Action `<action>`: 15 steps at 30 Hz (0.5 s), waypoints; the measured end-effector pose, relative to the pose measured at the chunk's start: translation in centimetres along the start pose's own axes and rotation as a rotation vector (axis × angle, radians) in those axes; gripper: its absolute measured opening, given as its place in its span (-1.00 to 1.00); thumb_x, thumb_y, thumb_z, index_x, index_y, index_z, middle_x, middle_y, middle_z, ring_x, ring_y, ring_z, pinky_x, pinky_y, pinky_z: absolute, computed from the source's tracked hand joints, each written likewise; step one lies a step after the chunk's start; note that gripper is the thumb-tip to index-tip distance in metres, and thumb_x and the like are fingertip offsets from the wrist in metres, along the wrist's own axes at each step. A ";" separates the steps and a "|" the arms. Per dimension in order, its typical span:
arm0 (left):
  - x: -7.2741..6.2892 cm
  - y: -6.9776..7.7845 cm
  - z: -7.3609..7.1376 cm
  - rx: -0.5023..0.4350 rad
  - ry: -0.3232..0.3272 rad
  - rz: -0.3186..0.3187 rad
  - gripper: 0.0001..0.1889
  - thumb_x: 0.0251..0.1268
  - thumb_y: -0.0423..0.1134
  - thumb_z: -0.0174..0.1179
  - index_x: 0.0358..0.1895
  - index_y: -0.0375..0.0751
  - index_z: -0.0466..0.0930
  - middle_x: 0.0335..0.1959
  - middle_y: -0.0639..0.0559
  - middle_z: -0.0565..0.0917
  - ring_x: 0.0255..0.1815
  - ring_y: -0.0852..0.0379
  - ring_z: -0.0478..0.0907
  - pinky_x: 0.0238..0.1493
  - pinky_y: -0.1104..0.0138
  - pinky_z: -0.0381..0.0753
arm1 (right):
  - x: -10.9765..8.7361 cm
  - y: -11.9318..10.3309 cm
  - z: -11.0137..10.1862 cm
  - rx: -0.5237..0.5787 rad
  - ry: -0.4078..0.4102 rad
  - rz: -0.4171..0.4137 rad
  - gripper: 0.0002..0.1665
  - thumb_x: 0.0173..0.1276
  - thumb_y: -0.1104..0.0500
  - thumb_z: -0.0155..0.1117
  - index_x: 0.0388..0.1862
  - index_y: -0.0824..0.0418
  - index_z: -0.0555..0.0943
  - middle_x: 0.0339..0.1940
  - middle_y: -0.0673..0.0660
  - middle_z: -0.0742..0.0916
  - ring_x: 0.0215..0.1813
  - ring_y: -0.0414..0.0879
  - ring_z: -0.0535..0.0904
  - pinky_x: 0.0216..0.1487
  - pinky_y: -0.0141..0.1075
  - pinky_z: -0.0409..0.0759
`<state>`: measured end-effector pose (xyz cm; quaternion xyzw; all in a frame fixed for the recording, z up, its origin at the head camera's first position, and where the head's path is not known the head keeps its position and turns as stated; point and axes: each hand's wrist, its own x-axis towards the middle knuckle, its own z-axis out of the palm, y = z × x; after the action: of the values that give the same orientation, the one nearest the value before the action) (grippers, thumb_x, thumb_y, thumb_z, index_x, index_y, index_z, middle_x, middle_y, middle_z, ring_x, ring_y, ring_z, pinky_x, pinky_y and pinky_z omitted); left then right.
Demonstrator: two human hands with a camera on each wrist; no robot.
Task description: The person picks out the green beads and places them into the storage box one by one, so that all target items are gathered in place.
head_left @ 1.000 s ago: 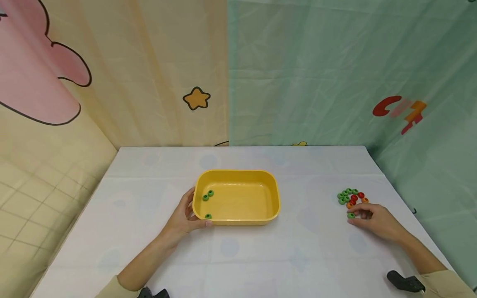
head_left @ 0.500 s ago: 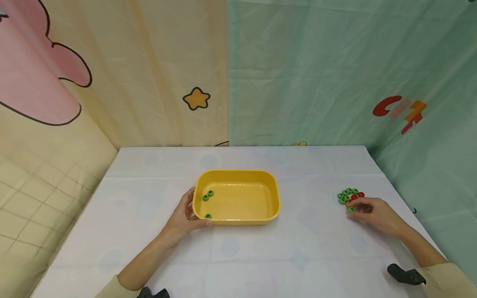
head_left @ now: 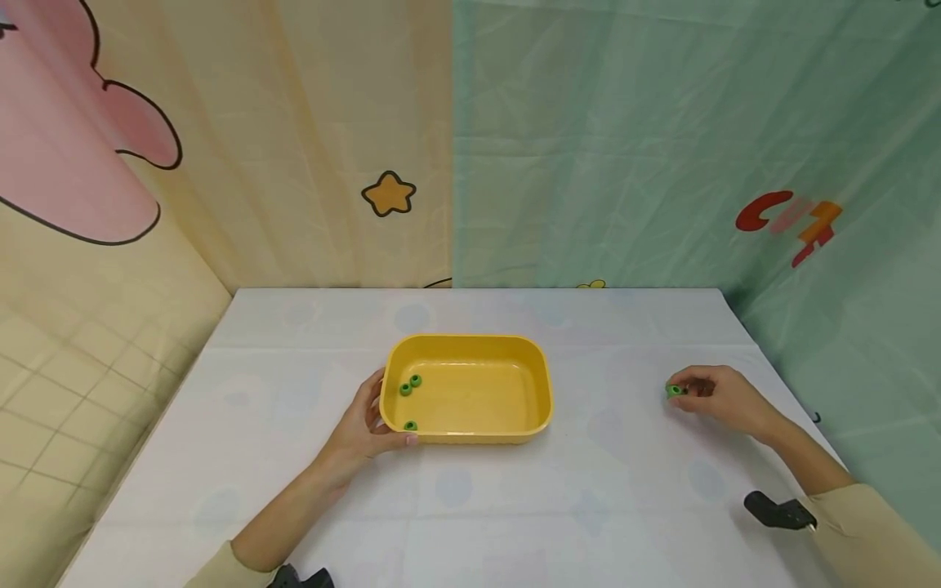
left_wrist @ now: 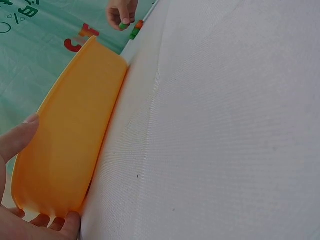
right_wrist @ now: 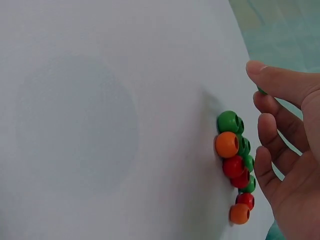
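My left hand (head_left: 365, 425) grips the left end of a yellow plastic tray (head_left: 540, 392), thumb on the rim and fingers round the side wall. Inside, near that end, lie three green beads (head_left: 405, 390). In the left wrist view the tray's outer wall (left_wrist: 70, 120) looks orange. My right hand (head_left: 724, 400) pinches a green bead (left_wrist: 122, 25) between thumb and index finger, close above a cluster of beads. That cluster, mostly hidden by the hand in the head view, shows several green beads (right_wrist: 228, 121), red beads (right_wrist: 233, 167) and orange beads (right_wrist: 227, 145) in the right wrist view.
A white cloth with pale dots covers the table (head_left: 470, 506). Cream and green printed curtains (head_left: 588, 147) stand behind it and along both sides. Black straps or mounts (head_left: 779, 511) sit by each sleeve.
My right hand, pinching the green bead, has moved up and left in the head view, from the near side of the cluster to over it. The left hand and tray stay put.
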<state>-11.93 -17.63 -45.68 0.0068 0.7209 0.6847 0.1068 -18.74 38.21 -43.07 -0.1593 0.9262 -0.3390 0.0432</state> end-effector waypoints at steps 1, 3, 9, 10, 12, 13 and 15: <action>0.0 0.0 0.0 0.000 0.000 0.000 0.21 0.06 -0.42 0.59 0.68 -0.02 -0.09 0.65 -0.07 0.04 0.63 -0.11 0.06 0.47 0.22 0.31 | 0.3 -0.2 0.0 0.008 -0.008 0.001 -0.72 0.32 0.24 0.52 -0.04 0.33 0.73 -0.42 0.07 0.63 -0.40 -0.12 0.54 -0.49 -0.34 0.56; 0.0 0.0 0.0 -0.004 -0.001 -0.001 0.21 0.05 -0.43 0.59 0.68 -0.02 -0.09 0.65 -0.07 0.04 0.62 -0.11 0.07 0.46 0.21 0.32 | 0.8 -0.4 0.0 0.012 -0.025 0.002 -0.72 0.32 0.24 0.52 -0.04 0.34 0.73 -0.43 0.07 0.63 -0.42 -0.10 0.56 -0.49 -0.33 0.56; 0.1 0.0 0.1 -0.011 -0.004 -0.004 0.20 0.05 -0.45 0.58 0.68 -0.03 -0.07 0.65 -0.07 0.05 0.62 -0.12 0.07 0.46 0.19 0.34 | 2.4 -1.4 0.3 -0.019 -0.060 0.011 -0.72 0.32 0.19 0.54 -0.05 0.28 0.75 -0.37 0.05 0.64 -0.34 -0.10 0.54 -0.47 -0.32 0.56; 0.1 0.0 0.1 -0.011 -0.004 -0.003 0.20 0.05 -0.46 0.58 0.68 -0.03 -0.07 0.65 -0.07 0.05 0.62 -0.12 0.07 0.46 0.19 0.34 | 2.7 -1.6 0.4 -0.026 -0.066 0.004 -0.72 0.32 0.18 0.54 -0.05 0.27 0.75 -0.35 0.04 0.64 -0.33 -0.10 0.53 -0.46 -0.31 0.56; 0.0 0.1 0.1 -0.011 -0.003 0.000 0.20 0.05 -0.46 0.58 0.67 -0.03 -0.07 0.65 -0.07 0.05 0.62 -0.12 0.07 0.46 0.19 0.34 | 3.3 -2.0 0.6 -0.033 -0.070 -0.001 -0.74 0.31 0.18 0.54 -0.06 0.25 0.76 -0.35 0.03 0.64 -0.30 -0.08 0.54 -0.43 -0.31 0.57; 0.0 0.1 0.0 -0.010 -0.004 0.001 0.20 0.05 -0.45 0.58 0.67 -0.03 -0.07 0.65 -0.07 0.06 0.62 -0.12 0.07 0.46 0.19 0.34 | 3.6 -2.2 0.7 -0.038 -0.072 -0.008 -0.74 0.31 0.18 0.54 -0.07 0.24 0.76 -0.34 0.03 0.65 -0.28 -0.07 0.54 -0.40 -0.31 0.58; 0.0 0.1 0.0 -0.011 -0.007 0.006 0.20 0.05 -0.45 0.58 0.68 -0.04 -0.08 0.64 -0.08 0.06 0.62 -0.12 0.07 0.47 0.20 0.33 | 4.2 -2.7 0.9 -0.049 -0.077 -0.024 -0.74 0.32 0.17 0.54 -0.07 0.23 0.76 -0.33 0.01 0.65 -0.26 -0.05 0.54 -0.35 -0.31 0.59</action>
<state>-11.91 -17.65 -45.60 0.0106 0.7168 0.6889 0.1073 -21.82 34.33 -41.91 -0.1842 0.9299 -0.3104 0.0707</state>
